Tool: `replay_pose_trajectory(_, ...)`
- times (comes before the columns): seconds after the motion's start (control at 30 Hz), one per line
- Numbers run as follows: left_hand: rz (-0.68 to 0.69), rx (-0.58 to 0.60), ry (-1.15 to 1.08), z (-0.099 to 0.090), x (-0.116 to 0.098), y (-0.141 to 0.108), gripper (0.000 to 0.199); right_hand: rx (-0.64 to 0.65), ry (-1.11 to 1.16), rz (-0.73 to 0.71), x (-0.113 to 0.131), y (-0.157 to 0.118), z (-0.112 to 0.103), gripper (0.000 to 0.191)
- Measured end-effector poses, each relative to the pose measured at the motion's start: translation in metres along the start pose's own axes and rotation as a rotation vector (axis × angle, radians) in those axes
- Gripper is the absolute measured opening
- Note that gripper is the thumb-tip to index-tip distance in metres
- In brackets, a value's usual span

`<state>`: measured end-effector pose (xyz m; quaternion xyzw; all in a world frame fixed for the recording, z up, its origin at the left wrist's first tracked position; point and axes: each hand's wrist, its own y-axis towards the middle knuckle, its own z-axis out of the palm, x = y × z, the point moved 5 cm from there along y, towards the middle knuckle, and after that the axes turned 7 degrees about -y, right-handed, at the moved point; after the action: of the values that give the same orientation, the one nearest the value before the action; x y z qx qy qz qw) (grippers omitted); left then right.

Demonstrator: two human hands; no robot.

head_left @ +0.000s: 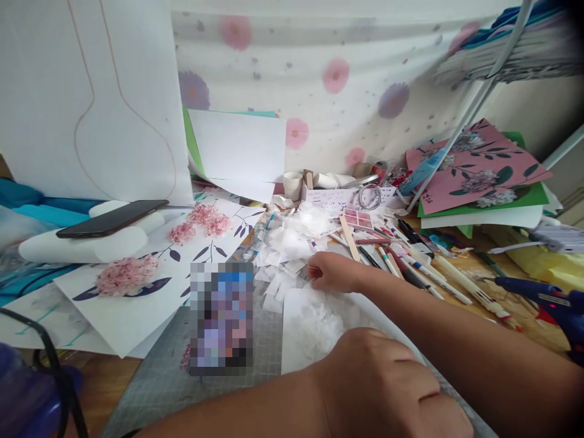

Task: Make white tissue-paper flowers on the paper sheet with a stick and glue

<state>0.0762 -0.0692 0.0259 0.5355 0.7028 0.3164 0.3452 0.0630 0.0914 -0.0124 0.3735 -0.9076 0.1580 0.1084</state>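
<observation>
The right hand (334, 272) is beside heaped white paper pieces (289, 240), fingers bent inward; whether they grip any is unclear. The left hand (392, 383), curled, its grasp hidden, is near a ruffled white cluster (314, 328) on a white sheet (289, 350).

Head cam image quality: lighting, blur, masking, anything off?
Head view: light looks soft and diffuse; the pale paper scraps blend together in places; dark shading swallows the upper right corner; a mosaic block hides whatever is beneath it, over the cutting mat; the left hand looms large near the lens; the purple item at lower left looks soft.
</observation>
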Motion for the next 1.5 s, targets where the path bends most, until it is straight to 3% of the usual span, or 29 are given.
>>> replay_pose_trajectory(0.07,-0.04,0.014,0.009,-0.005,0.005,0.001,0.023,-0.026,0.027,0.005,0.0,-0.004,-0.003,0.01)
replay_pose_trajectory(0.13,-0.163,-0.013,0.024,-0.018,0.017,0.003,0.019,-0.089,0.066,0.03,-0.003,-0.012,-0.012,0.008)
replay_pose_trajectory(0.27,-0.622,-0.282,0.064,-0.059,0.06,0.0,0.01,-0.21,0.186,0.119,-0.016,-0.047,-0.034,0.009)
replay_pose_trajectory(0.3,-0.733,-0.302,0.072,-0.064,0.071,-0.003,0.013,-0.223,0.224,0.146,-0.02,-0.059,-0.039,0.011)
replay_pose_trajectory(0.4,-1.002,-0.162,-0.122,-0.055,0.094,-0.01,0.027,-0.237,0.336,0.21,-0.026,-0.097,-0.046,0.017)
replay_pose_trajectory(0.47,-1.064,-0.032,-0.357,-0.037,0.095,-0.011,0.029,-0.237,0.397,0.235,-0.027,-0.119,-0.045,0.017)
replay_pose_trajectory(0.53,-1.083,0.049,-0.505,-0.024,0.089,-0.011,0.02,-0.226,0.451,0.258,-0.027,-0.135,-0.039,0.016)
replay_pose_trajectory(0.7,-1.198,0.267,-0.548,-0.006,0.074,-0.015,0.009,-0.217,0.529,0.244,-0.031,-0.161,-0.025,0.022)
replay_pose_trajectory(0.83,-1.241,0.455,-0.496,-0.001,0.07,-0.02,0.012,-0.425,0.56,0.116,-0.038,-0.184,-0.041,0.045)
replay_pose_trajectory(0.9,-1.24,0.526,-0.428,0.002,0.07,-0.023,0.014,-0.557,0.539,0.118,-0.042,-0.197,-0.049,0.049)
replay_pose_trajectory(0.97,-1.208,0.589,-0.347,0.005,0.069,-0.024,0.015,-0.609,0.559,0.122,-0.043,-0.204,-0.05,0.047)
replay_pose_trajectory(1.17,-0.975,0.636,-0.119,0.01,0.067,-0.015,0.015,-0.482,0.535,0.016,-0.021,-0.206,-0.034,0.034)
replay_pose_trajectory(1.33,-0.92,0.633,-0.047,0.012,0.065,-0.013,0.016,-0.499,0.408,-0.059,-0.01,-0.207,-0.028,0.02)
replay_pose_trajectory(1.5,-0.882,0.639,0.003,0.013,0.063,-0.012,0.016,-0.463,0.273,-0.051,-0.01,-0.201,-0.019,0.02)
